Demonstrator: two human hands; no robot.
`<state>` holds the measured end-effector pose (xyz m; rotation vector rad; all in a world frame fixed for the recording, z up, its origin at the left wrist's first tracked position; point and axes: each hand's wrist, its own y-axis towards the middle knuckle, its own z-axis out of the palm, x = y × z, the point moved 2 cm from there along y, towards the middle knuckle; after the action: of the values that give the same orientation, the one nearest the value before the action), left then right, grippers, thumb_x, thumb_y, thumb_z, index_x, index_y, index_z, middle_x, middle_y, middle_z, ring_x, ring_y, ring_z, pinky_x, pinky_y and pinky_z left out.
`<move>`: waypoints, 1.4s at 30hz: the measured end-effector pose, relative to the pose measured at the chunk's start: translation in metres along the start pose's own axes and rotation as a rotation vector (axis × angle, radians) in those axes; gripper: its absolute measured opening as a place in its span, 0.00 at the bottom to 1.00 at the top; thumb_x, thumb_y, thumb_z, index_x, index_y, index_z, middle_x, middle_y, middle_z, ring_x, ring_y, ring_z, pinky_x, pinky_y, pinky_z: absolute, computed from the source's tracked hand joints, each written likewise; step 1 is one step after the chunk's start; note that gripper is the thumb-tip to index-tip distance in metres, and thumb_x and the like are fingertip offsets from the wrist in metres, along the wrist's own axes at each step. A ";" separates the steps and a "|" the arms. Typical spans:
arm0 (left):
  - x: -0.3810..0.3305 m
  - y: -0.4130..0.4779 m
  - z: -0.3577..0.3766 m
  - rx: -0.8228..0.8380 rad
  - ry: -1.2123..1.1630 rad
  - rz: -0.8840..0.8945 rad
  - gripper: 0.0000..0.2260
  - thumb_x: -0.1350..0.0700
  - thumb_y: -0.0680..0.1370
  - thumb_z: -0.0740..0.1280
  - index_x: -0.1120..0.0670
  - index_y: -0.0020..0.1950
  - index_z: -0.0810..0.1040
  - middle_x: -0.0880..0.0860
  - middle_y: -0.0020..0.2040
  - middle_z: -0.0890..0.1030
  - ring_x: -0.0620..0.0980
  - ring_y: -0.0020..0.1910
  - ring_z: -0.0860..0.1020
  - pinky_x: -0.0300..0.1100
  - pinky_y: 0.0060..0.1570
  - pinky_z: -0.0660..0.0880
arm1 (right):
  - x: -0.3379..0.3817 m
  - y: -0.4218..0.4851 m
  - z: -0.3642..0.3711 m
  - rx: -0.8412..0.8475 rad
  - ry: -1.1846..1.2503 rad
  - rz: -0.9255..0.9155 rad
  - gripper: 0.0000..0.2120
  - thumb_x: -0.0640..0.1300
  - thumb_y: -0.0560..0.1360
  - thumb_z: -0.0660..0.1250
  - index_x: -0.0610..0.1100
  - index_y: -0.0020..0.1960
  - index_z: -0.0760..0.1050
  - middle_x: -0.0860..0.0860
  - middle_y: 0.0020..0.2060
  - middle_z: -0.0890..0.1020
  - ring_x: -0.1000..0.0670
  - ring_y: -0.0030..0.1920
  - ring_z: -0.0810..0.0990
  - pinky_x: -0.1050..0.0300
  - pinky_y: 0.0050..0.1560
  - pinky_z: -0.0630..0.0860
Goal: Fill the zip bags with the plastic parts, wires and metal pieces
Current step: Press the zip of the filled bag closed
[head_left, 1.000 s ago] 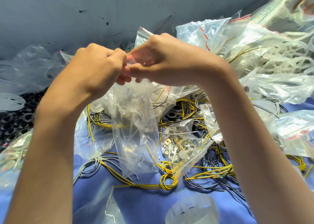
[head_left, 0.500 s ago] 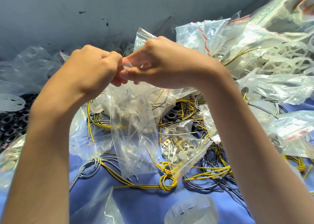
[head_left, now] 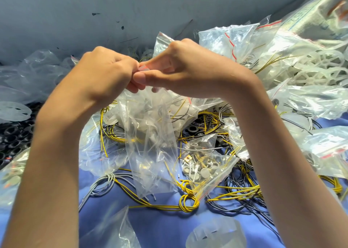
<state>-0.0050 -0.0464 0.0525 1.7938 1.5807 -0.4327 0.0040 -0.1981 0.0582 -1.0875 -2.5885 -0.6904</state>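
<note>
Clear bag (head_left: 150, 144) hangs over the wires (head_left: 188, 207). Your left hand (head_left: 105, 74) and right hand (head_left: 188, 72) both pinch its mouth, fingers curled, likely parting the zip for filling.

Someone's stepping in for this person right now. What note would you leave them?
Hands: left hand and right hand both pinch the top edge of a clear zip bag hanging between them.
Loose yellow wires and grey wires lie on the blue cloth; bag of metal pieces beside them; white plastic parts piled at right.
Done: filled bags lie at right.
Left: bag the loose wires; held bag's contents unclear.
</note>
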 end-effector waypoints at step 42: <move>0.004 0.002 -0.002 -0.129 0.172 0.123 0.20 0.52 0.83 0.54 0.57 0.39 0.80 0.59 0.41 0.80 0.54 0.38 0.72 0.39 0.36 0.66 | 0.008 0.006 0.008 -0.041 -0.112 -0.046 0.19 0.56 0.79 0.60 0.42 0.53 0.80 0.41 0.40 0.80 0.46 0.43 0.77 0.55 0.45 0.69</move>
<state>-0.0022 -0.0423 0.0519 1.8564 1.5641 -0.1185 0.0021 -0.1851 0.0565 -1.1129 -2.7130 -0.7155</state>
